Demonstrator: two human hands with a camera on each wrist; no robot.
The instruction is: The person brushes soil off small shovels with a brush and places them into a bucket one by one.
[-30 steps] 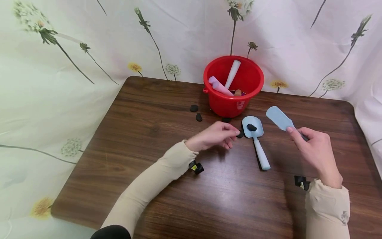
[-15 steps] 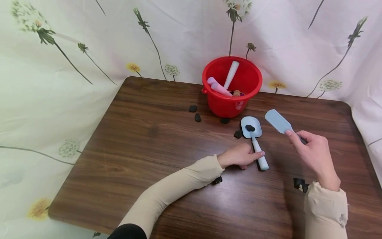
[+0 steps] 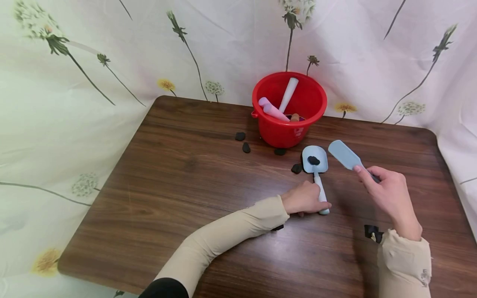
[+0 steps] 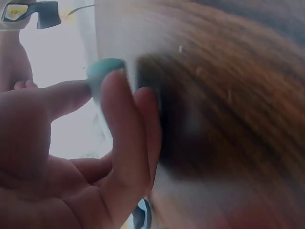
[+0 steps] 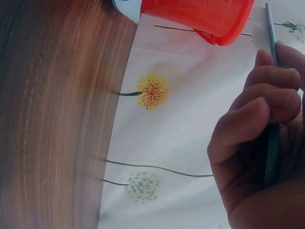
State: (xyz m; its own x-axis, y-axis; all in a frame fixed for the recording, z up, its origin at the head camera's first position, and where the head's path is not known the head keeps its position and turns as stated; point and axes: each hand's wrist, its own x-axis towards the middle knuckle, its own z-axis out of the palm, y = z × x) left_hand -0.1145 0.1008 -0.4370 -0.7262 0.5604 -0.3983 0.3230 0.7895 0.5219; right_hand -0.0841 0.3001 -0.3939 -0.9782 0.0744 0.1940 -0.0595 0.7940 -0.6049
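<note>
My left hand (image 3: 303, 198) grips the white handle of a light-blue toy shovel (image 3: 322, 165), thumb and fingers about its lower end. In the left wrist view the rounded handle end (image 4: 107, 65) shows between thumb and fingers. A black stone (image 3: 313, 160) lies in the shovel's scoop. Off to the right, my right hand (image 3: 387, 190) holds a flat light-blue spatula (image 3: 343, 153) above the table, blade pointing to the far left. The right wrist view shows fingers curled round its thin dark-looking handle (image 5: 272, 157). Another black stone (image 3: 296, 168) sits just left of the scoop.
A red bucket (image 3: 283, 133) stands at the table's back edge with white and pink handles inside. Several black stones, such as one (image 3: 240, 136) at its left, lie near it on the brown wooden table (image 3: 167, 186). A flowered cloth (image 3: 223, 49) hangs behind.
My left hand has come from beside the stones, toward me and right, onto the shovel's handle and taken hold. The shovel has shifted slightly. My right hand keeps the spatula, lowered a little.
</note>
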